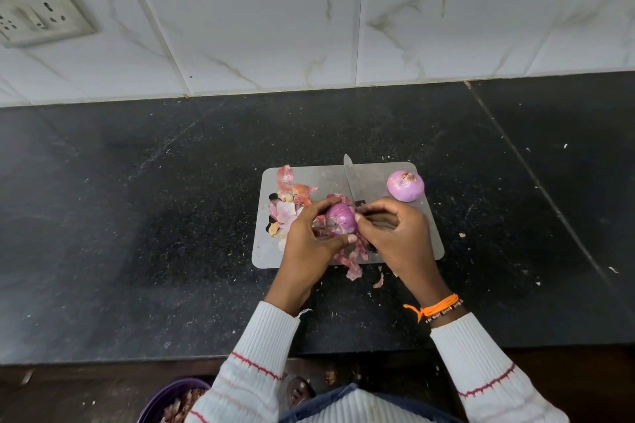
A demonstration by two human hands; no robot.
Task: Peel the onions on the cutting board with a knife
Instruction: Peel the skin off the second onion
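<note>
A grey cutting board (422, 237) lies on the black counter. My left hand (309, 237) grips a purple onion (340, 218) just above the board's middle. My right hand (395, 233) holds the knife (350, 178), whose blade points away from me across the board; its fingertips touch the onion's right side. Loose strips of skin hang below the held onion. A second, peeled onion (405, 185) rests at the board's far right corner. A pile of pink onion skins (290, 203) covers the board's left part.
Black stone counter (137, 216) runs along a white tiled wall (275, 17) with a socket plate (37, 14) at far left. Bits of skin (378, 280) lie off the board's near edge. A purple bowl (171, 402) with peels sits below the counter edge.
</note>
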